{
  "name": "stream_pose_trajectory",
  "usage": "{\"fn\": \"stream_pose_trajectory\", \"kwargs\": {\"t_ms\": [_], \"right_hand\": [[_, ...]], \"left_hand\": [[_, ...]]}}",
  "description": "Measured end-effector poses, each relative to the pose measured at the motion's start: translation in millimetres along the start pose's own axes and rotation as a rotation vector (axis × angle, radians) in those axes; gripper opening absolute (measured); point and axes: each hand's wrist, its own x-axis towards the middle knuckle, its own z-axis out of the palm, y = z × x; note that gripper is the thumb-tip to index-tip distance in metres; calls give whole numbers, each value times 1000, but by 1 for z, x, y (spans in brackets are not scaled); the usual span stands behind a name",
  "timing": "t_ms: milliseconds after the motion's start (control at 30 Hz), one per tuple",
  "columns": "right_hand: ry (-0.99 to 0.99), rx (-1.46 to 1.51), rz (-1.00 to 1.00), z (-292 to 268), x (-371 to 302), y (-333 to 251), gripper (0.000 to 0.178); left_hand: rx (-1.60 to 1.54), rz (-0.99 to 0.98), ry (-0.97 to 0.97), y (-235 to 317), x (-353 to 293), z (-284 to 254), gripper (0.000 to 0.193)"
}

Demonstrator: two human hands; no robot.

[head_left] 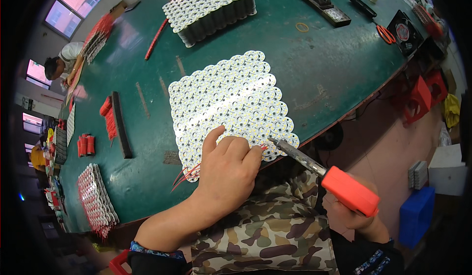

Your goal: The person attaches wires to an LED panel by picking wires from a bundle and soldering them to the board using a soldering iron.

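Note:
A large white panel of joined round LED boards [223,93] lies at the table's near edge. My left hand [228,164] rests on its lower part, fingers closed in a pinch on thin red wires [183,175]. Those wires trail out left of the hand, and a short red end shows by the fingertips. My right hand [351,216], partly hidden, grips a soldering iron [348,191] with a red handle. The iron's metal tip meets the panel near its lower right corner, close to the wire end. Exact contact is too small to tell.
On the green table [147,196] stands a tall stack of LED boards [216,19] at the back. A wired board stack [96,196] lies left, beside red wire bundles [109,120] and a dark bar [121,125]. A black tray [324,8] and orange-handled scissors [385,34] sit far right. Another person [69,58] works far left.

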Motion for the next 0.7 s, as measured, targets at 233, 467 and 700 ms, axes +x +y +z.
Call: {"fn": "stream_pose_trajectory", "kwargs": {"t_ms": [233,467,700], "right_hand": [[-10,-243,-226,-7,15,-11,55],[52,-227,-186,-5,1,-10,43],[34,-222,-142,-10,-2,-10,47]], "left_hand": [[9,5,2,1,0,1,21],[-30,-21,64,4,-1,3,19],[-46,25,46,7,-3,4,20]]}}
